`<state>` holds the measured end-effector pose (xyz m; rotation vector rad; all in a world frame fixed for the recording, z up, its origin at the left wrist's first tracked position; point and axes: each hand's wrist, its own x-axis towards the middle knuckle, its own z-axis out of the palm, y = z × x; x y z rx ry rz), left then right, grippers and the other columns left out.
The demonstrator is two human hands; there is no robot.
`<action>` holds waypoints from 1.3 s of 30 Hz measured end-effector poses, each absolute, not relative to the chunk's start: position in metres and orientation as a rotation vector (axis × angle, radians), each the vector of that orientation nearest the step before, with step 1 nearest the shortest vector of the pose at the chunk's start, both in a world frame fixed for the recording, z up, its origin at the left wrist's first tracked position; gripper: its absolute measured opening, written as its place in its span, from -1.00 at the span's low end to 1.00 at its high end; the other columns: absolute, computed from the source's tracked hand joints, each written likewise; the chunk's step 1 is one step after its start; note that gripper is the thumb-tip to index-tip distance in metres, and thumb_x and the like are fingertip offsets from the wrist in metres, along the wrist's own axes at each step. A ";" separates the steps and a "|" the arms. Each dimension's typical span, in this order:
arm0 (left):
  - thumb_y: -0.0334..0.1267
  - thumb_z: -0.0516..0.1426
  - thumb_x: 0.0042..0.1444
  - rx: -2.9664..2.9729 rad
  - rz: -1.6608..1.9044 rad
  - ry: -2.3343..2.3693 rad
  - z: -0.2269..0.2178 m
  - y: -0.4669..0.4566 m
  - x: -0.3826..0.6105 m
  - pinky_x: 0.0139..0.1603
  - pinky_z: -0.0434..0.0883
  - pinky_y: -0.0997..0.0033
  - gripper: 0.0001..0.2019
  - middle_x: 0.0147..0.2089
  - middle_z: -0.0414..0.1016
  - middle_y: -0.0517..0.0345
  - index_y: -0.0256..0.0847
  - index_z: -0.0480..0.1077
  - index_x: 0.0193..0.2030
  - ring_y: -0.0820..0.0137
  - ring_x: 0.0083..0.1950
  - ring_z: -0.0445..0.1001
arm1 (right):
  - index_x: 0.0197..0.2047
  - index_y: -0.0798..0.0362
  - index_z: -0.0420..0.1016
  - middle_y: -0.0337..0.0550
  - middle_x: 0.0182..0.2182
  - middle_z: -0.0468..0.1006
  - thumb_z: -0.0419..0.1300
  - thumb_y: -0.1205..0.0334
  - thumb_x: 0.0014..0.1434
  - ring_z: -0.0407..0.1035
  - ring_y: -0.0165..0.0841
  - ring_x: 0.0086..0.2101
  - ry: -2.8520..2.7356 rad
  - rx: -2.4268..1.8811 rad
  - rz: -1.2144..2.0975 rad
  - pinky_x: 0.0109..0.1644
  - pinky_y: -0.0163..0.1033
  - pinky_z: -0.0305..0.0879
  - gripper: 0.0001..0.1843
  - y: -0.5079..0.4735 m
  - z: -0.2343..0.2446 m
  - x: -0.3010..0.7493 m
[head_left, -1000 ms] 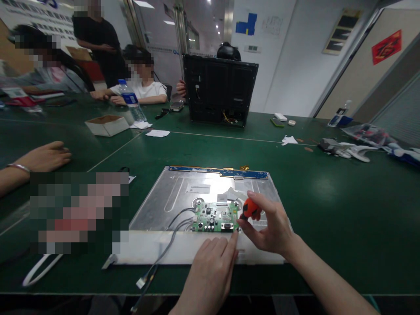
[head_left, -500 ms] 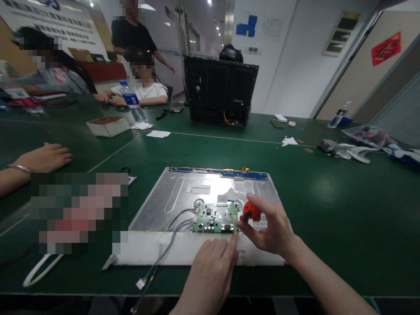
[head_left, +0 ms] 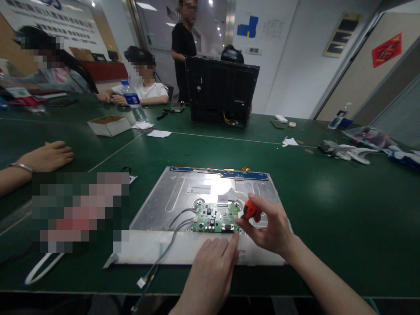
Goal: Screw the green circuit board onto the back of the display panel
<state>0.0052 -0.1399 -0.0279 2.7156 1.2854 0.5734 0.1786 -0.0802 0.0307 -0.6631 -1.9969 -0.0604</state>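
1. Fingers (head_left: 263, 202) of the right hand (head_left: 275, 227) clamp a rounded orange-and-black tool handle (head_left: 251, 210); tip hidden.
2. Left hand (head_left: 210, 264): fingers extended, together, empty; index at lower right corner of the green rectangular circuit board (head_left: 215, 214).
3. Board lies on a flat silver metal panel (head_left: 153, 210), on the green counter (head_left: 328, 236).
4. Handle: probably light, stiff; grip sides.
5. Board: likely light, rigid, fragile; hold bare edges.

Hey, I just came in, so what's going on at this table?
A person's right hand holds a red-and-black tool at the right side of a green circuit board. The left hand points a finger at the board's near right corner. The board sits on a flat metal-backed panel, with cables trailing from its left.
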 end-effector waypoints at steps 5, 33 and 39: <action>-0.40 -0.13 0.28 2.719 0.604 1.285 -0.026 -0.139 0.006 -0.28 0.36 0.22 -0.63 -0.30 0.41 0.04 -0.33 0.16 0.20 0.25 -0.30 0.38 | 0.28 0.06 -0.03 -0.21 -0.36 0.48 0.14 0.41 0.10 0.29 -0.45 -0.53 -2.006 -0.677 0.011 -0.56 -0.34 0.28 -0.29 -0.082 0.031 0.179; -0.38 -0.14 0.30 2.710 0.560 1.294 -0.022 -0.141 0.006 -0.23 0.37 0.22 -0.63 -0.28 0.43 0.02 -0.33 0.17 0.22 0.27 -0.28 0.38 | 0.27 0.06 0.01 -0.26 -0.40 0.48 0.14 0.44 0.11 0.26 -0.49 -0.60 -1.978 -0.712 -0.087 -0.60 -0.37 0.28 -0.31 -0.084 0.032 0.179; -0.40 -0.12 0.28 2.712 0.584 1.293 -0.023 -0.141 0.006 -0.26 0.36 0.22 -0.63 -0.28 0.42 0.03 -0.32 0.16 0.21 0.26 -0.28 0.39 | 0.25 0.03 0.02 -0.32 -0.45 0.44 0.20 0.34 0.13 0.27 -0.48 -0.57 -1.990 -0.707 -0.085 -0.52 -0.36 0.31 -0.33 -0.082 0.031 0.179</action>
